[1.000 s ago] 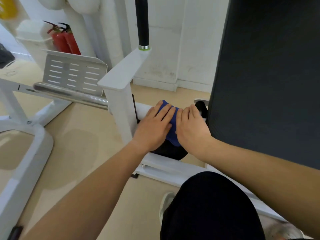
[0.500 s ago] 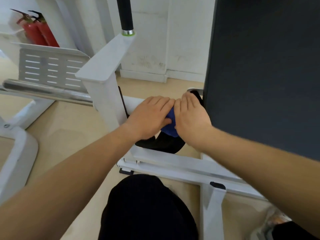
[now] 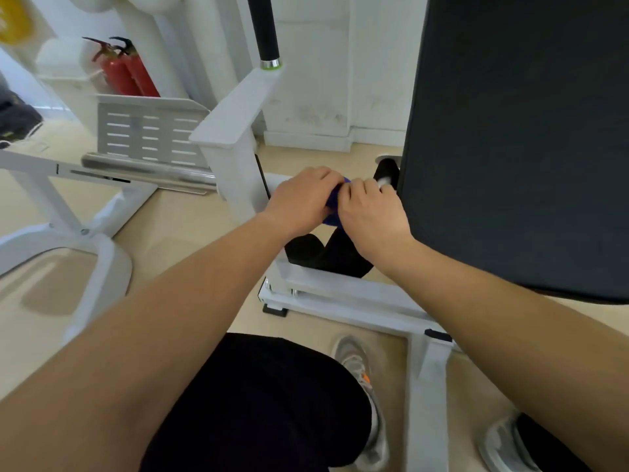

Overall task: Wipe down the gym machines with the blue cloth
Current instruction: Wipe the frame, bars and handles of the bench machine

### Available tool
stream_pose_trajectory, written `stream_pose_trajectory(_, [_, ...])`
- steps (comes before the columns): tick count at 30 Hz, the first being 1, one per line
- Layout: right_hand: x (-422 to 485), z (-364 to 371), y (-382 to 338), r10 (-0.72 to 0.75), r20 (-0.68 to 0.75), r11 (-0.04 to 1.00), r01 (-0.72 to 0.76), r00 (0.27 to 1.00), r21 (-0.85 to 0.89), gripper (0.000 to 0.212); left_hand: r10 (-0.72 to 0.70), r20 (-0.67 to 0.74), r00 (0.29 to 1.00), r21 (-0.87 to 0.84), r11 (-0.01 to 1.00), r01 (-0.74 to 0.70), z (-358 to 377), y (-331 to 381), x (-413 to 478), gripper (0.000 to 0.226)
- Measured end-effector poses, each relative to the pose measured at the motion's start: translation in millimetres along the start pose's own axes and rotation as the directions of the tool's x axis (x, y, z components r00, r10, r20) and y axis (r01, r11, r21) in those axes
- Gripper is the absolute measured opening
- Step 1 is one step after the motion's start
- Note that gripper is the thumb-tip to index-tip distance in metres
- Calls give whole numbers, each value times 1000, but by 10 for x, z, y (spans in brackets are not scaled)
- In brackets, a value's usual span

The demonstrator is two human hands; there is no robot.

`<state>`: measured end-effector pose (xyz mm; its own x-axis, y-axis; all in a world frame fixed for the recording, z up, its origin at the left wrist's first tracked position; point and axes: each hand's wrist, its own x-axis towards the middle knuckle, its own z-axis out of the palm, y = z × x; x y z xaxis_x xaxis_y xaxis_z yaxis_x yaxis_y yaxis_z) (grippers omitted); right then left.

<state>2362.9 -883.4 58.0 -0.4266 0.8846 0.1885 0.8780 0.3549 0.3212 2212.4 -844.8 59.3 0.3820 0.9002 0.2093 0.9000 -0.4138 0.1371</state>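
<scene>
Cloth bunched on the white bar

The blue cloth (image 3: 335,206) sits bunched on the machine's white bar (image 3: 277,180), just left of the black pad (image 3: 517,131). Our left grip (image 3: 301,199) and right grip (image 3: 369,212) touch, fingers curled tight around the cloth

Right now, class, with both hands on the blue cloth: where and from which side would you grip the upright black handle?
Wrap a hand round the black handle, on its round sleeve just above the shiny collar. It stands nearly upright on the white arm, so probably come in level from the near side; the wall lies behind it.
</scene>
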Motion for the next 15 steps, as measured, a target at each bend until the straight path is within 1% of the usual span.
stream_pose_trajectory(1, [-49,-33,-15,-25,-52,998,28,998,49,34,-47,-44,998,5,999,47,-14,59,-83,35])
stream_pose_trajectory(3, [-202,-93,-85,-66,-86,985,78,994,153,34,-189,-127,974,-75,981,180,34,197,-314,27])
stream_pose_trajectory(5, [-406,-56,-191,-89,-88,960,109,992,258,42,-341,-168,925,-175,934,312,163,342,-613,23])
stream_pose_trajectory(6, [-516,-13,-244,-100,-58,948,112,993,299,49,-388,-167,906,-195,914,355,246,401,-757,21])
stream_pose_trajectory(8, [-735,143,-335,-125,42,923,100,991,370,58,-411,-123,903,-198,902,383,428,504,-1005,21])
stream_pose_trajectory(12, [-984,725,-389,-76,165,887,-9,983,463,52,-409,12,913,-189,895,404,977,658,-1167,25])
stream_pose_trajectory(15, [-1026,1240,-412,-88,236,840,-55,968,540,50,-399,76,914,-183,895,406,1494,670,-1243,19])
